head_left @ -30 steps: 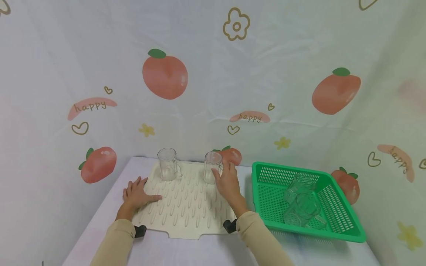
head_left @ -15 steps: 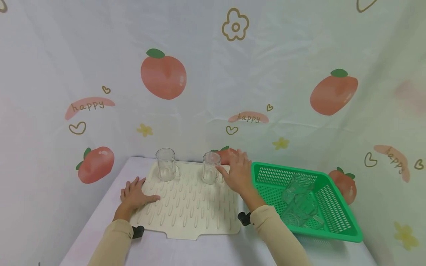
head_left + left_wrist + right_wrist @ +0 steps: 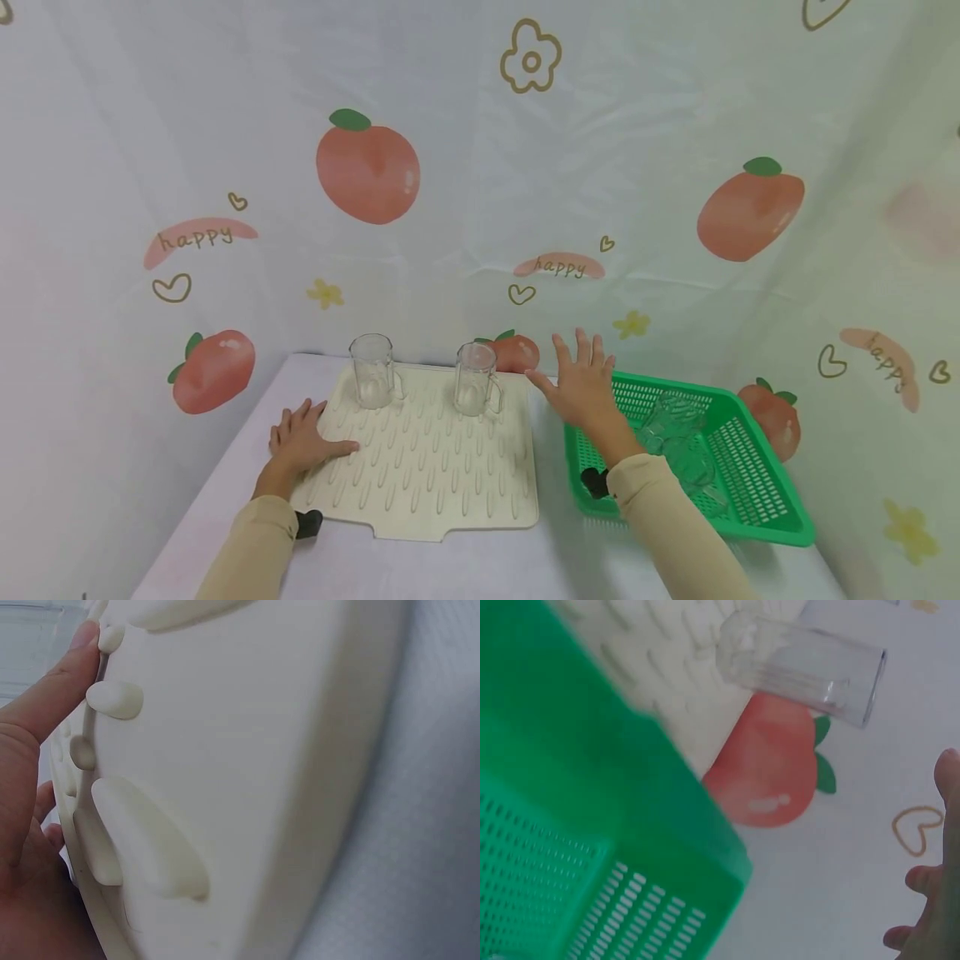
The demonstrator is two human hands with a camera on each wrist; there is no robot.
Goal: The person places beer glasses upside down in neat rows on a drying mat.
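Two clear glass mugs stand upright at the back of a cream ridged drying mat: a left mug (image 3: 372,372) and a right mug (image 3: 475,380), each with its handle towards the right. My left hand (image 3: 302,442) rests on the mat's left edge, thumb stretched over the ridges; in the left wrist view the thumb lies against the mat (image 3: 202,697). Fingers spread and holding nothing, my right hand (image 3: 581,387) is above the near-left rim of a green basket (image 3: 750,433). Inside the basket lie glass mugs (image 3: 686,454), partly hidden by my right forearm.
The mat and basket sit on a white-covered table (image 3: 420,571), the basket to the mat's right. A white printed curtain (image 3: 465,167) hangs directly behind the table. The basket's raised walls stand beneath my right arm.
My right hand has left the right mug and moved rightwards to over the basket, its fingers spreading. Both mugs on the mat stay in place, as does my left hand.
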